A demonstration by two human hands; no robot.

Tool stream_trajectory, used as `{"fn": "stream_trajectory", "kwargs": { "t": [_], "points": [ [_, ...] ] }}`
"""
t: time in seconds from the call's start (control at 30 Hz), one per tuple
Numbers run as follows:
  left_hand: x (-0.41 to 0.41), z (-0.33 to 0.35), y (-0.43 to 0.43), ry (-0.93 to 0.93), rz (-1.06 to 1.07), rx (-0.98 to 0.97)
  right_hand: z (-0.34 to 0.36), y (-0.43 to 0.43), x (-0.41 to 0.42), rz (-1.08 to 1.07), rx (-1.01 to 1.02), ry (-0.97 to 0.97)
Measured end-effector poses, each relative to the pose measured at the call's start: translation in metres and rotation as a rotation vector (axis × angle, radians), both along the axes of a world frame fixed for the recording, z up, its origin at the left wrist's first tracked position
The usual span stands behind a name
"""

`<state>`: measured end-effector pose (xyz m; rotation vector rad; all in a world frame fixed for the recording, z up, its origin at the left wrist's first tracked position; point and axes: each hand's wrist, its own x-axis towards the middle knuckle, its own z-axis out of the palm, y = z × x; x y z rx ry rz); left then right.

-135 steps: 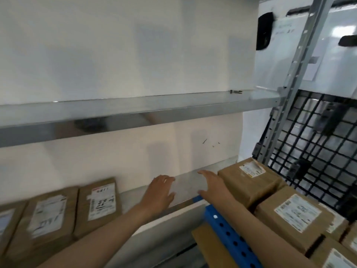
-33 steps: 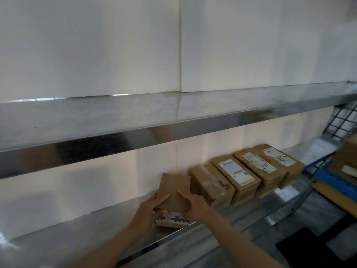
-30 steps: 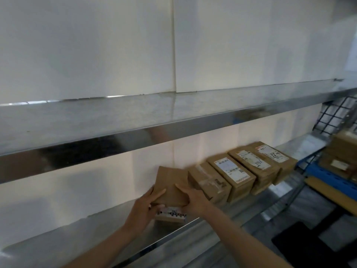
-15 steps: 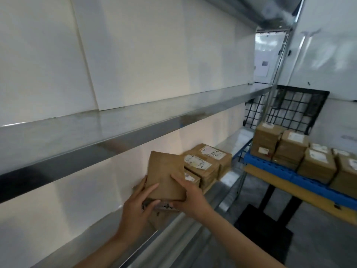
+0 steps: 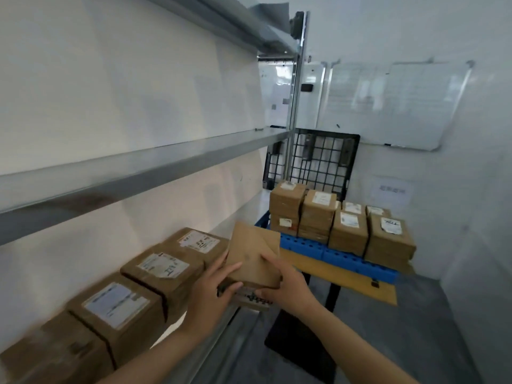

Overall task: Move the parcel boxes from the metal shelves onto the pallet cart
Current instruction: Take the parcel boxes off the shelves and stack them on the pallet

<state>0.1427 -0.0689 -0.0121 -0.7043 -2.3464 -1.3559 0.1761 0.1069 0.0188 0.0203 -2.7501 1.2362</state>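
Softly, evenly lit, cool and a little dim. Turns warmer on the wall under the metal shelf (image 5: 138, 173). Glares faintly on the whiteboard (image 5: 393, 103). Smears with motion blur over the near boxes (image 5: 110, 309), lower left. Bows straight lines toward the edges.

Both bare forearms are raised from the bottom edge of the view and angled inward, the left forearm (image 5: 155, 353) from the lower left and the right forearm (image 5: 357, 350) from the lower right. The left grip (image 5: 212, 291) is curled round the near left corner of a parcel box (image 5: 253, 256), with fingers laid up along its side. The right grip (image 5: 289, 289) is curled round the near right corner, the thumb laid across the upper face and the fingers tucked beneath. The two grips are set apart, the box held between them.
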Motion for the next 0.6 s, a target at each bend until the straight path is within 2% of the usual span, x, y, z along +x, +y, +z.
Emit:
{"fn": "stream_trajectory", "kwargs": {
  "t": [0.17, 0.33, 0.6],
  "points": [
    [-0.020, -0.007, 0.084, -0.047, -0.134, 0.052, -0.002, 0.079, -0.001, -0.099, -0.009, 0.021],
    [-0.049, -0.012, 0.145, -0.082, -0.220, 0.011, -0.007, 0.135, -0.011, -0.180, -0.028, -0.012],
    [-0.133, -0.014, 0.226, -0.167, -0.355, -0.012, -0.010, 0.208, -0.076, -0.289, -0.007, -0.011]
  ]
}}
